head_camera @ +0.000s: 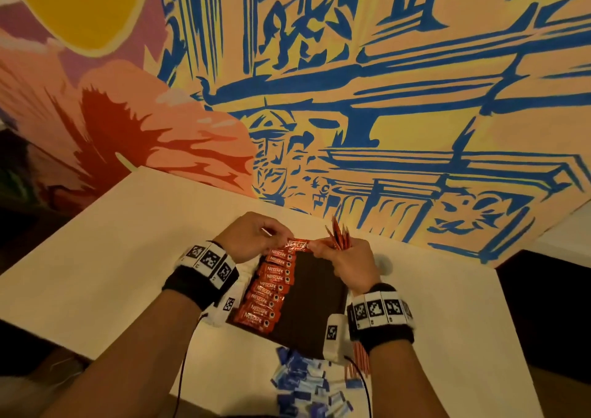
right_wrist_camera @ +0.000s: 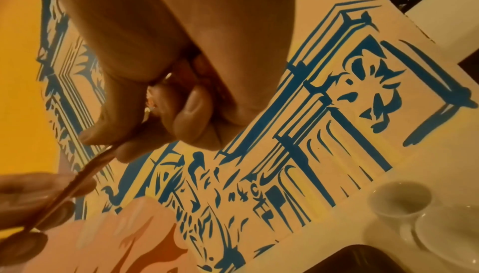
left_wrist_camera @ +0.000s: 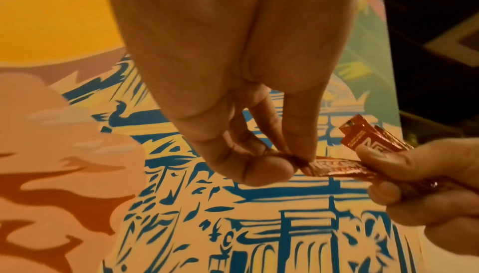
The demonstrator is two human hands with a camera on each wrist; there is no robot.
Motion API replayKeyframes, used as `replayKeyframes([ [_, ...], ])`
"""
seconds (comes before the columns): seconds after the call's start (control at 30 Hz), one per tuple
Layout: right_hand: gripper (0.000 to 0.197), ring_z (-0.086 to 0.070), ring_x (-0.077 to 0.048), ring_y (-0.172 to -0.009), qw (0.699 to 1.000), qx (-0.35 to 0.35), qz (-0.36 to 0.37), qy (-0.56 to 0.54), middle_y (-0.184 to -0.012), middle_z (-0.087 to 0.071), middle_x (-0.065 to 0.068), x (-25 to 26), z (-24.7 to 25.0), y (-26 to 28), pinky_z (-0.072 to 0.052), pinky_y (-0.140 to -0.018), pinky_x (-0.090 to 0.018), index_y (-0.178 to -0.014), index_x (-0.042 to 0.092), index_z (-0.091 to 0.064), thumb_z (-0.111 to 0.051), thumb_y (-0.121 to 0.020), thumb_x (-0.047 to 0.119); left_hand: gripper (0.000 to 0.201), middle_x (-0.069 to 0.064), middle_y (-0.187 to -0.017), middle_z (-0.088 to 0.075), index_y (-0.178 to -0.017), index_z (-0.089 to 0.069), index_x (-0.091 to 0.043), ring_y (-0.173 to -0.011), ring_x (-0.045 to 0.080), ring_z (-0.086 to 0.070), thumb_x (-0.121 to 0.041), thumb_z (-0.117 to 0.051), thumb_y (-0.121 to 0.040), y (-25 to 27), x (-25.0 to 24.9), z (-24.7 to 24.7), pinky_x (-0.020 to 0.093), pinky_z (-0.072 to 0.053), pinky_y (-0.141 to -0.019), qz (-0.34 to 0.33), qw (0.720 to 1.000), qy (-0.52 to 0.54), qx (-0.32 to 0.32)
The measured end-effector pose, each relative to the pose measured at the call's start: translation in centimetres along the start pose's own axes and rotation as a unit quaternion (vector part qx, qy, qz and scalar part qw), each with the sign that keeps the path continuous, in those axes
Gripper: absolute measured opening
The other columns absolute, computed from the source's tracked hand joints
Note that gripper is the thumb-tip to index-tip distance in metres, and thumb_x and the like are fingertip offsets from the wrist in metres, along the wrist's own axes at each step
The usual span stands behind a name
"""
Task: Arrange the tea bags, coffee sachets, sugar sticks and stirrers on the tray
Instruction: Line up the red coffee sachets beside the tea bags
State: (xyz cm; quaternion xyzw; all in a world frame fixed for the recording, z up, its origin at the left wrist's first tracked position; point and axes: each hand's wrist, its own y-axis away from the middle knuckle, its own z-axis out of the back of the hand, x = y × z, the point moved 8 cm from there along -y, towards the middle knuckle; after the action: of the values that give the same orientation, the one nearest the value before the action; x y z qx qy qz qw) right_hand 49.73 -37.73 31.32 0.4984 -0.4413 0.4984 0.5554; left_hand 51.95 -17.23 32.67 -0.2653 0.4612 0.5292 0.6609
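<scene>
A dark tray [head_camera: 319,302] lies on the white table, with a row of several red coffee sachets [head_camera: 268,289] overlapping along its left side. Above the tray's far end, my left hand [head_camera: 281,237] pinches one end of a single red sachet [head_camera: 297,245]. My right hand [head_camera: 319,249] pinches its other end and also grips a bundle of red sachets [head_camera: 339,235] that stick up. In the left wrist view the pinched sachet [left_wrist_camera: 334,167] runs across to the right hand [left_wrist_camera: 425,179]. The right wrist view shows it edge-on [right_wrist_camera: 85,175].
A heap of blue sugar sticks [head_camera: 307,382] lies near the table's front edge. Thin red sticks [head_camera: 361,357] show under my right wrist. A white cup [right_wrist_camera: 399,199] and saucer [right_wrist_camera: 451,230] stand right of the tray. A painted wall [head_camera: 383,98] rises behind the table.
</scene>
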Motion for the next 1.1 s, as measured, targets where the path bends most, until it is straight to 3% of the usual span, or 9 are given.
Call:
replayKeyframes([
  [0.07,0.020,-0.057,0.004,-0.048,1.000,0.011,-0.014,0.008,-0.070,-0.074,0.004,-0.9,-0.6,-0.5,-0.040,-0.047,-0.008,-0.091,0.003,-0.078,-0.082,-0.084,0.021,0.016,-0.007,-0.104,-0.074,-0.100,-0.077,-0.025,-0.089,0.011,-0.068,-0.015,-0.071,-0.091,-0.8,0.3,0.2,0.014,-0.048,-0.064,-0.009,0.998,-0.065,0.019],
  [0.13,0.021,-0.056,0.005,-0.048,0.999,0.009,-0.031,0.007,-0.072,-0.073,0.006,-1.7,-1.0,-1.0,-0.040,-0.051,-0.013,-0.094,0.009,-0.078,-0.080,-0.085,0.028,0.016,-0.011,-0.100,-0.075,-0.096,-0.078,-0.029,-0.092,0.010,-0.070,-0.017,-0.074,-0.088,-1.8,1.2,0.4,0.026,-0.056,-0.077,-0.006,0.995,-0.098,0.037],
  [0.23,0.020,-0.052,0.004,-0.049,0.997,-0.031,-0.071,0.007,-0.061,-0.066,0.016,-3.3,-0.9,-1.9,-0.038,-0.058,-0.020,-0.091,0.021,-0.075,-0.074,-0.090,0.040,0.014,-0.014,-0.093,-0.075,-0.094,-0.080,-0.030,-0.094,0.008,-0.069,-0.019,-0.076,-0.086,-3.5,2.9,1.9,0.034,-0.055,-0.090,0.009,0.992,-0.126,0.010],
  [0.37,0.020,-0.054,-0.007,-0.060,0.987,-0.105,-0.121,0.009,-0.078,-0.071,0.006,-5.5,0.1,-2.6,-0.043,-0.058,-0.028,-0.093,0.025,-0.073,-0.069,-0.093,0.044,0.013,-0.011,-0.088,-0.072,-0.096,-0.080,-0.023,-0.092,0.009,-0.065,-0.016,-0.074,-0.087,-6.0,6.4,4.0,0.026,-0.049,-0.083,0.048,0.985,-0.165,-0.030],
  [0.5,0.020,-0.054,-0.010,-0.058,0.980,-0.117,-0.161,0.025,-0.077,-0.071,0.001,-8.3,-0.1,-2.6,-0.043,-0.053,-0.027,-0.097,0.020,-0.073,-0.070,-0.094,0.039,0.012,-0.003,-0.091,-0.072,-0.096,-0.081,-0.019,-0.091,0.014,-0.066,-0.014,-0.075,-0.086,-8.6,11.6,3.4,0.022,-0.045,-0.076,0.106,0.973,-0.205,-0.030],
  [0.63,0.021,-0.051,-0.011,-0.057,0.975,-0.123,-0.187,-0.002,-0.073,-0.065,0.001,-10.1,-0.8,-2.0,-0.042,-0.053,-0.027,-0.103,0.015,-0.072,-0.062,-0.100,0.033,0.010,0.001,-0.106,-0.074,-0.092,-0.079,-0.020,-0.099,0.021,-0.067,-0.016,-0.070,-0.090,-11.4,16.0,0.2,0.031,-0.055,-0.088,0.132,0.958,-0.252,0.034],
  [0.8,0.020,-0.053,-0.011,-0.057,0.972,-0.125,-0.198,0.002,-0.075,-0.063,-0.002,-10.9,-2.0,-1.7,-0.045,-0.056,-0.026,-0.101,0.017,-0.070,-0.055,-0.104,0.029,0.019,-0.002,-0.119,-0.069,-0.100,-0.077,-0.027,-0.104,0.024,-0.066,-0.021,-0.061,-0.093,-14.0,19.7,-3.4,0.035,-0.055,-0.094,0.124,0.935,-0.316,0.098],
  [0.9,0.021,-0.056,-0.012,-0.061,0.971,-0.125,-0.204,0.018,-0.075,-0.064,-0.001,-11.4,-2.4,-1.5,-0.048,-0.061,-0.027,-0.102,0.019,-0.070,-0.054,-0.104,0.032,0.019,-0.003,-0.117,-0.069,-0.098,-0.078,-0.031,-0.101,0.024,-0.066,-0.023,-0.062,-0.092,-15.3,21.0,-4.7,0.033,-0.055,-0.092,0.116,0.927,-0.339,0.107],
  [1.1,0.023,-0.056,-0.013,-0.062,0.967,-0.142,-0.211,0.026,-0.075,-0.065,-0.001,-12.0,-2.1,-0.8,-0.049,-0.060,-0.025,-0.105,0.017,-0.070,-0.052,-0.105,0.030,0.017,0.004,-0.104,-0.072,-0.097,-0.076,-0.022,-0.090,0.027,-0.069,-0.022,-0.062,-0.088,-17.0,22.7,-5.7,0.037,-0.059,-0.083,0.114,0.905,-0.388,0.131],
])
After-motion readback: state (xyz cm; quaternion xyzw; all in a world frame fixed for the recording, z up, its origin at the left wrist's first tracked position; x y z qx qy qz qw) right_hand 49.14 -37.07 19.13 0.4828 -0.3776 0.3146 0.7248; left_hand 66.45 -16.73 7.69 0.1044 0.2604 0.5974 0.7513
